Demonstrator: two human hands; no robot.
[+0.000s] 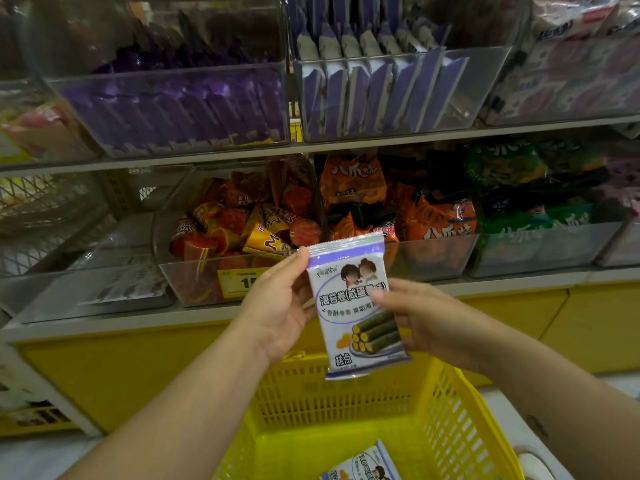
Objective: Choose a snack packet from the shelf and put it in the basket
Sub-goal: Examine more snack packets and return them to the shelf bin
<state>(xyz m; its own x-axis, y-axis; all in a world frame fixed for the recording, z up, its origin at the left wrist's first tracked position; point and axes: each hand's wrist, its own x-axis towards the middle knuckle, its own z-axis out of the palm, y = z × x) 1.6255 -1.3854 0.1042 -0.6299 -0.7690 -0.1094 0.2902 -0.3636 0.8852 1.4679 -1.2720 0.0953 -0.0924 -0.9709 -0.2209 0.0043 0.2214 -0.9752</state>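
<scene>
- White and purple snack packet (356, 306) stands upright in the air, held by two hands in front of the shelf (381, 142).
- On one side the left hand (277, 306) has a grip on the packet's edge, with the thumb up by the top corner and the fingers tucked behind.
- On the other side the right hand (426, 323) pinches the edge, with the thumb on the front and the fingers behind.
- Right below the grip sits the yellow basket (464, 403), open at the top.
- Far under the grip, a second packet (363, 467) that looks the same lies flat in the basket.
- Just behind the grip, clear bins (436, 251) on the shelf hold orange and red bags (440, 220).
- I think the choosing is done, since the snack packet is off the shelf and in both hands.
- It is not in the basket yet. What is left, I think, is to lower it and let go.
</scene>
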